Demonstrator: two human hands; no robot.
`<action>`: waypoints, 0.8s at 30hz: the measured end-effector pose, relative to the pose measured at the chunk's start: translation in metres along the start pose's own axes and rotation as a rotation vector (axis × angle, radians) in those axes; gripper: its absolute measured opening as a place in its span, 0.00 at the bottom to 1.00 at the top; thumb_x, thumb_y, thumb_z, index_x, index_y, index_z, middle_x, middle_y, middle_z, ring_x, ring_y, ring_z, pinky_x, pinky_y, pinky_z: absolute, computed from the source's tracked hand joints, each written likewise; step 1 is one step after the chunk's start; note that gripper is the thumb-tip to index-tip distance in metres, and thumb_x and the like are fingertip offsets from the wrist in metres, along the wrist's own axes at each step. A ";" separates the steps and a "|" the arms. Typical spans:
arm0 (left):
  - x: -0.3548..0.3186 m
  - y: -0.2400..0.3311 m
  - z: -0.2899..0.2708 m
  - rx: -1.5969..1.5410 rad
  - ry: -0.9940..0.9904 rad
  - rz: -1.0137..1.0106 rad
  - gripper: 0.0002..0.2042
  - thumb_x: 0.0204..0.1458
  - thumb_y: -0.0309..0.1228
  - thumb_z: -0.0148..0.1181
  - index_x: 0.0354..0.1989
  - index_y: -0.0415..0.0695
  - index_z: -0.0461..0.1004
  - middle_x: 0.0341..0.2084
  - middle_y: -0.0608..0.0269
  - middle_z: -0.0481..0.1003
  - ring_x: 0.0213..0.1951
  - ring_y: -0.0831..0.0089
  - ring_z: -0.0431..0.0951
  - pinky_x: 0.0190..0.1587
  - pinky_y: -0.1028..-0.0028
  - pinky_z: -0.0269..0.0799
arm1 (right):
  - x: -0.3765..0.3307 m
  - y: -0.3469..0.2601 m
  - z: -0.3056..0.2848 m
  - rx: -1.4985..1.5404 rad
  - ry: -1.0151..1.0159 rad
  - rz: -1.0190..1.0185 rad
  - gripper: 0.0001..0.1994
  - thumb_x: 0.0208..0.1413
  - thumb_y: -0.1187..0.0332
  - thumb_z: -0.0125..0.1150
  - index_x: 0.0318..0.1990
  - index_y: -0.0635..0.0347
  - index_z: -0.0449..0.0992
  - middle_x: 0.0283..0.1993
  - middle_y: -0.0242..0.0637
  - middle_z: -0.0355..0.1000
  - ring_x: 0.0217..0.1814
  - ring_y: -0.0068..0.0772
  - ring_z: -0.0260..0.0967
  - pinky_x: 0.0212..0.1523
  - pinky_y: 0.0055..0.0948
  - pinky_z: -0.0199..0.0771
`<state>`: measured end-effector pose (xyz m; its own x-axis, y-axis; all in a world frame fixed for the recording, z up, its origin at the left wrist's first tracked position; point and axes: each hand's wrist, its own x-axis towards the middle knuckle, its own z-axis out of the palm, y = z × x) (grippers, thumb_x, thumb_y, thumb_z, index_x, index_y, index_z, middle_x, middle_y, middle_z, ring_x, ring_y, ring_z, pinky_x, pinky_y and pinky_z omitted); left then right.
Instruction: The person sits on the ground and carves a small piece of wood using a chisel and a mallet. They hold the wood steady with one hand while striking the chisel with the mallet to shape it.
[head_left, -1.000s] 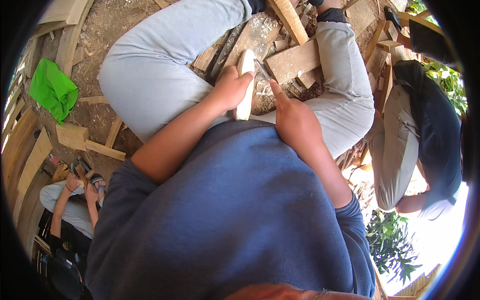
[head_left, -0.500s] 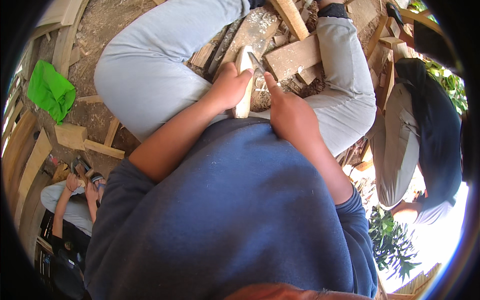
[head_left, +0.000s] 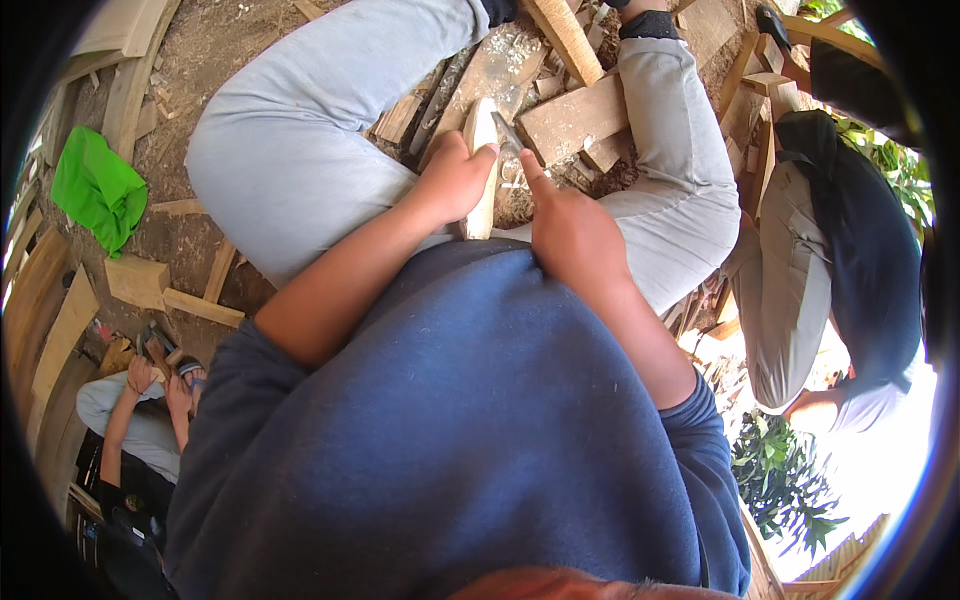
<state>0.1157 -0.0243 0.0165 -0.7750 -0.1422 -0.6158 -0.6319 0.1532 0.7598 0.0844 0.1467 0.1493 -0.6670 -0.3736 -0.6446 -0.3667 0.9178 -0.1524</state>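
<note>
A pale, narrow wooden piece with a tapered far end stands between my legs, its near end close to my shirt. My left hand is wrapped round its middle from the left side. In my right hand is a knife, its thin dark blade slanting toward the upper right side of the wood. The index finger stretches out along the blade, while the other fingers curl under and the handle is hidden by the hand. The blade tip is at the wood's edge; whether it cuts in I cannot tell.
Thick boards and shavings lie beyond my hands. A green cloth and a wooden block are on the ground at left. One person works with wood at lower left; another is close on the right.
The knife blade has slid slightly back toward me along the wood's edge. My left hand keeps its hold, and the whole view has shifted a little.
</note>
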 end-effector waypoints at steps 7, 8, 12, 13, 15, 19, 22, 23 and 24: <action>0.001 -0.004 0.000 -0.164 -0.034 -0.111 0.27 0.70 0.46 0.58 0.52 0.25 0.71 0.43 0.37 0.80 0.43 0.53 0.85 0.45 0.58 0.80 | 0.007 0.002 0.016 0.092 0.107 -0.044 0.36 0.63 0.74 0.51 0.81 0.50 0.62 0.37 0.53 0.82 0.41 0.55 0.83 0.44 0.55 0.81; 0.004 -0.008 0.000 -0.196 -0.060 -0.121 0.25 0.72 0.44 0.57 0.54 0.28 0.69 0.41 0.43 0.79 0.38 0.57 0.84 0.39 0.60 0.81 | 0.007 0.002 0.015 0.100 0.113 -0.046 0.36 0.63 0.74 0.51 0.81 0.50 0.62 0.37 0.52 0.82 0.41 0.55 0.83 0.44 0.55 0.81; -0.011 0.025 -0.002 -0.391 -0.137 -0.197 0.20 0.74 0.42 0.55 0.56 0.34 0.65 0.37 0.50 0.78 0.31 0.60 0.84 0.32 0.60 0.82 | 0.005 0.003 0.012 0.115 0.097 -0.023 0.37 0.63 0.74 0.51 0.82 0.49 0.61 0.38 0.51 0.82 0.40 0.55 0.82 0.44 0.54 0.82; -0.016 0.031 -0.005 -0.444 -0.148 -0.220 0.20 0.74 0.42 0.55 0.56 0.34 0.65 0.37 0.50 0.78 0.31 0.60 0.84 0.32 0.60 0.82 | 0.006 0.004 0.015 0.117 0.127 -0.038 0.36 0.63 0.74 0.51 0.82 0.49 0.62 0.38 0.52 0.82 0.40 0.55 0.82 0.43 0.54 0.82; -0.015 0.029 -0.004 -0.452 -0.143 -0.199 0.19 0.74 0.41 0.55 0.55 0.35 0.65 0.37 0.49 0.78 0.31 0.61 0.84 0.32 0.60 0.82 | 0.007 0.007 0.025 0.119 0.186 -0.067 0.36 0.63 0.74 0.51 0.81 0.48 0.62 0.38 0.52 0.82 0.40 0.55 0.83 0.43 0.53 0.82; -0.015 0.016 -0.004 -0.409 -0.119 -0.122 0.22 0.73 0.40 0.55 0.58 0.28 0.64 0.38 0.45 0.79 0.29 0.58 0.85 0.28 0.59 0.83 | -0.006 -0.004 0.009 0.097 0.158 -0.060 0.36 0.62 0.75 0.52 0.81 0.50 0.63 0.37 0.53 0.82 0.39 0.54 0.83 0.40 0.53 0.82; -0.009 0.019 0.001 -0.414 -0.116 -0.114 0.24 0.73 0.40 0.55 0.59 0.26 0.63 0.39 0.42 0.79 0.29 0.60 0.85 0.27 0.60 0.83 | -0.005 -0.007 0.009 0.069 0.176 -0.067 0.35 0.62 0.74 0.52 0.80 0.53 0.64 0.39 0.52 0.83 0.38 0.54 0.83 0.38 0.53 0.83; -0.009 0.022 0.002 -0.416 -0.124 -0.109 0.24 0.73 0.40 0.55 0.59 0.26 0.62 0.39 0.42 0.79 0.29 0.60 0.85 0.27 0.60 0.83 | -0.001 -0.006 0.014 0.066 0.198 -0.073 0.35 0.62 0.74 0.52 0.80 0.53 0.64 0.39 0.52 0.83 0.39 0.54 0.83 0.39 0.53 0.83; -0.014 0.023 0.002 -0.394 -0.124 -0.127 0.26 0.72 0.42 0.56 0.59 0.24 0.64 0.42 0.38 0.80 0.35 0.56 0.87 0.35 0.58 0.84 | 0.004 -0.006 0.019 0.063 0.221 -0.079 0.35 0.62 0.74 0.52 0.80 0.53 0.64 0.39 0.52 0.83 0.39 0.54 0.83 0.39 0.53 0.83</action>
<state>0.1117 -0.0171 0.0426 -0.7021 -0.0139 -0.7120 -0.6877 -0.2464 0.6829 0.0959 0.1426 0.1331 -0.7660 -0.4589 -0.4501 -0.3872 0.8884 -0.2467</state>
